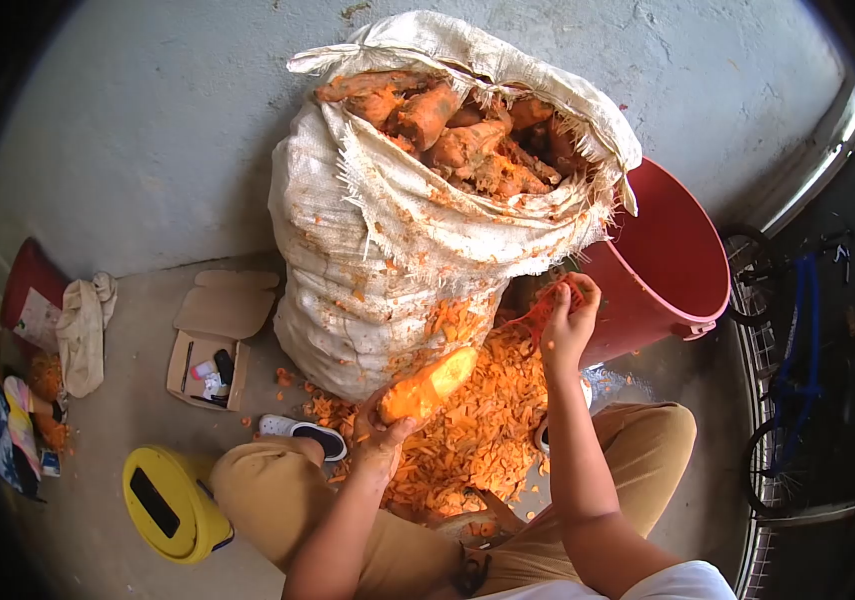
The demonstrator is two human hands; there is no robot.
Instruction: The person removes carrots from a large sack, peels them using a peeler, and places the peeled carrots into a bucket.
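Note:
My left hand [378, 445] is closed around a thick peeled orange root vegetable [430, 385], tilted with its pale cut end up to the right. My right hand [572, 325] is raised beside the sack with its fingers pinched on red netting [544, 302], partly hidden by the fingers. Between my legs lies a heap of orange peelings [478, 440]. Behind it stands a big white woven sack [348, 290], its mouth folded back and full of rough, unpeeled orange roots [468, 140].
Right of the sack stands a large red bucket [668, 250]. At left are an open cardboard box [210, 368] with small items, a yellow lidded bucket [178, 505] and a cloth [85, 330] by a smaller red bucket [33, 285]. A bicycle [798, 370] is at the far right.

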